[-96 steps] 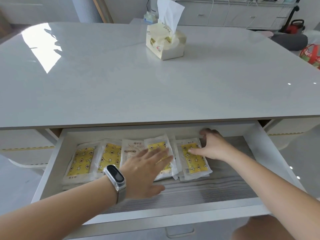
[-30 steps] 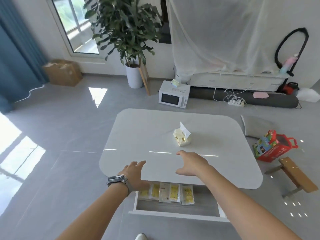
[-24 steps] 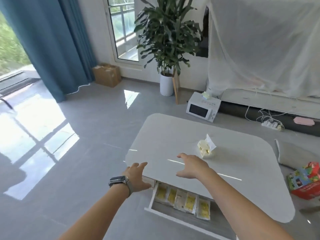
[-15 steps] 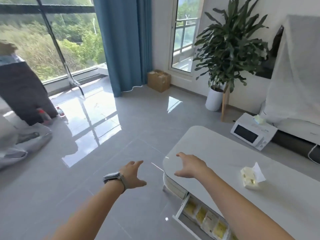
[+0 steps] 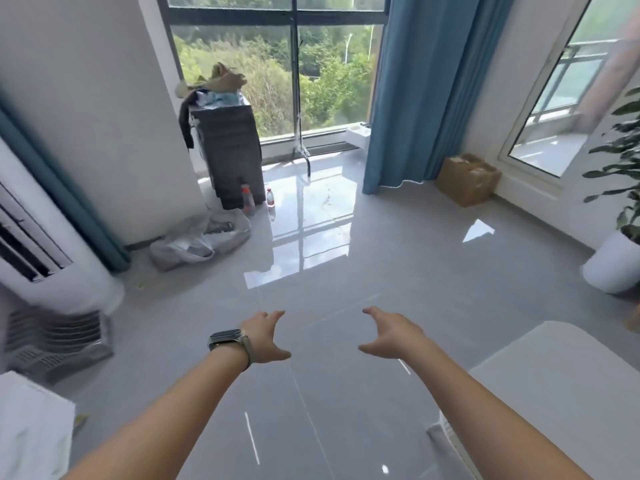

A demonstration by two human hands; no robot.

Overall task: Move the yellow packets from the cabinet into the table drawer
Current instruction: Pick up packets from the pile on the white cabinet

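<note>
Packets are not showing anywhere in the head view, and neither are the cabinet nor the drawer, so we are recording their position as out of sight.

We are holding both arms out in front of us over the grey floor [image 5: 346, 271]. Our left hand [image 5: 265, 337] is hanging in the air with its fingers spread and relaxed, thumb pointing inward, gripping nothing. A watch [image 5: 225, 337] is sitting on that wrist. Our right hand [image 5: 391, 336] is mirroring it, fingers apart and loosely bent, thumb inward, also carrying nothing. The two hands are standing well apart from each other and touching no object.

At lower right we are seeing a rounded corner of the white table [image 5: 561, 375]; the right forearm is crossing just beside its edge.

Ahead, a tall window [image 5: 277, 64] is showing green trees, with a blue curtain [image 5: 415, 91] hanging at its right. A dark bin [image 5: 232, 154] is standing before the glass with cloth piled on top, and two small bottles [image 5: 270, 197] are standing on the floor at its foot. A crumpled bag [image 5: 201, 240] is lying near them. A cardboard box [image 5: 467, 178] is resting by the wall beyond the curtain. A white pot [image 5: 616, 261] with a plant is standing at the right edge. A white air unit [image 5: 41, 244] is occupying the left side, blurred.
</note>
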